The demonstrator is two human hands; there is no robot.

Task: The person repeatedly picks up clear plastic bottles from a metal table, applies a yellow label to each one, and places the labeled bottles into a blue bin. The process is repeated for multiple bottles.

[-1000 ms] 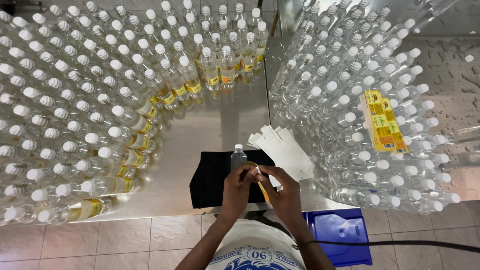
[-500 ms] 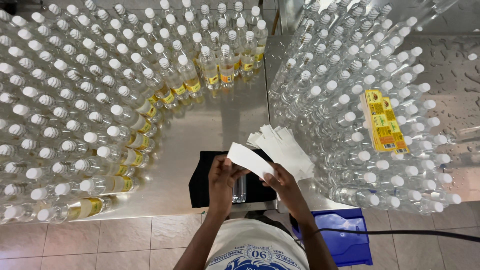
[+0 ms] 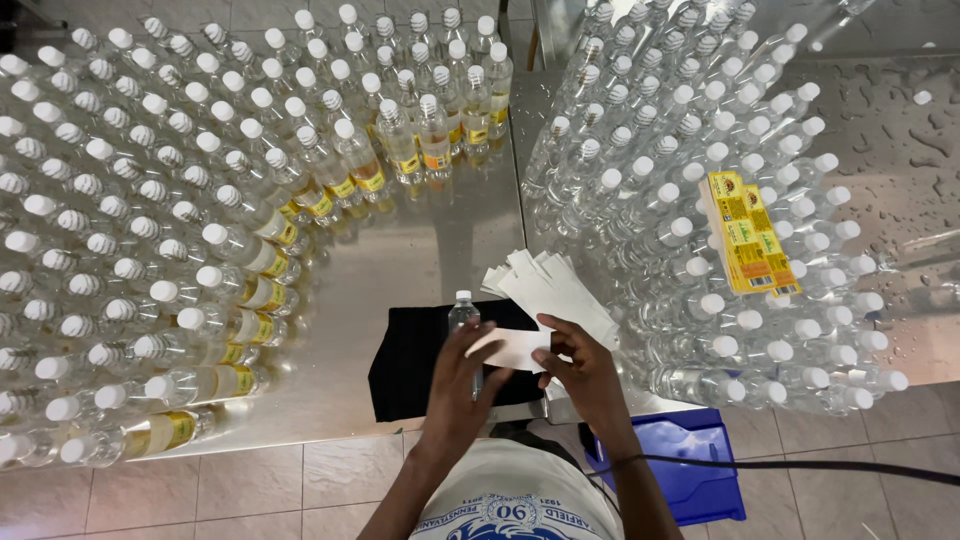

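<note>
A clear plastic bottle with a white cap point(image 3: 462, 312) stands on a black cloth point(image 3: 410, 362) at the near edge of a steel table point(image 3: 440, 250). My left hand point(image 3: 462, 380) wraps around the bottle's body and also touches a white label strip point(image 3: 512, 348). My right hand point(image 3: 582, 372) pinches the strip's other end and presses it against the bottle. A fanned stack of white label strips point(image 3: 552, 285) lies just beyond my right hand.
Several labelled capped bottles point(image 3: 240, 250) crowd the left and far side. Several unlabelled capped bottles point(image 3: 690, 200) fill the right, with a yellow label pack point(image 3: 750, 232) lying on them. A blue bin point(image 3: 690, 470) stands on the tiled floor. A black cable point(image 3: 800, 465) crosses my right arm.
Half a second ago I held a white strip raised above the cloth; now it is lowered against the bottle, with both hands closed around it.
</note>
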